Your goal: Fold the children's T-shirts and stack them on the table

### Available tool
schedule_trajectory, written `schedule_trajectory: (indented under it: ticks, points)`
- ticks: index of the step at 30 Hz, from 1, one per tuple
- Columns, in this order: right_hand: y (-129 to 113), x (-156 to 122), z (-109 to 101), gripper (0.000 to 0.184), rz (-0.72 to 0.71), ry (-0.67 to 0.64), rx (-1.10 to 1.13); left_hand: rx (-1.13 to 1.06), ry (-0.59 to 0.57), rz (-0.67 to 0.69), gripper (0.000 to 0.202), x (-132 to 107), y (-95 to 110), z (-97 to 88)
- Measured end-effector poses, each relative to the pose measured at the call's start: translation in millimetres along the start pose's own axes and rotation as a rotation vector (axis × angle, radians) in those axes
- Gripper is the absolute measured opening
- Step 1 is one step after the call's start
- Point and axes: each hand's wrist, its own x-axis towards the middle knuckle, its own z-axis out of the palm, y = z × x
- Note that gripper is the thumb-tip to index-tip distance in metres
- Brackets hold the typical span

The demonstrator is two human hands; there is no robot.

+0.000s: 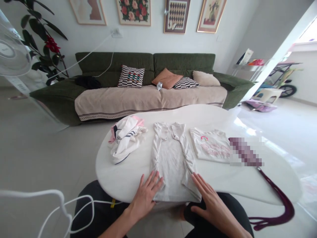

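A white long-sleeved top [170, 165] lies spread on the white table [119, 188], its sleeves folded inward over the body and its lower edge at the table's near rim. My left hand [146, 193] rests flat at the lower left corner of the top, fingers stretched out. At the lower right corner, the fingertips of my right hand [208, 200] touch the sleeve's edge, with the fingers extended and the thumb apart. Neither hand grips anything. To the right is a folded white T-shirt [210, 145] with pink lettering. A crumpled pile of white and pink clothes [128, 138] sits to the left.
On the table's right, a dark purple strap [274, 188] trails from a blurred-out item [245, 152] and hangs over the edge. A white cable [92, 205] loops at lower left. Behind stands a green sofa [119, 64] with cushions; a fan [12, 49] is at far left.
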Motion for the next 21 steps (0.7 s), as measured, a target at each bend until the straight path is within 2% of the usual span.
schedule_trajectory:
  ticks: [2, 5, 7, 10, 13, 16, 19, 21]
  points:
    - [-2, -8, 16, 0.077, -0.017, -0.018, -0.082, 0.026, -0.010, -0.012, 0.082, 3, 2, 2.8]
    - [-6, -8, 34, 0.070, 0.005, 0.062, -0.165, 0.068, -0.020, -0.019, 0.076, 2, 3, 5.7]
    - [-6, -7, 39, 0.066, 0.001, 0.090, -0.171, 0.086, -0.038, -0.010, 0.071, 1, 1, 5.5]
    - [-5, -9, 34, 0.060, -0.012, 0.057, -0.145, 0.068, -0.068, 0.024, 0.066, -2, 0, 1.7]
    - [-8, -12, 20, 0.056, -0.029, -0.008, -0.114, -0.007, -0.080, 0.038, 0.065, -10, 2, -7.9]
    - [-19, -21, -5, 0.059, -0.073, -0.093, -0.061, -0.148, -0.104, 0.054, 0.061, -28, 9, -28.1]
    - [-27, -36, -36, 0.059, -0.159, -0.172, 0.057, -0.403, -0.173, 0.068, 0.046, -52, 15, -64.2]
    - [-26, -39, -59, 0.052, -0.182, -0.177, 0.136, -0.613, -0.258, 0.081, 0.032, -60, 15, -94.7]
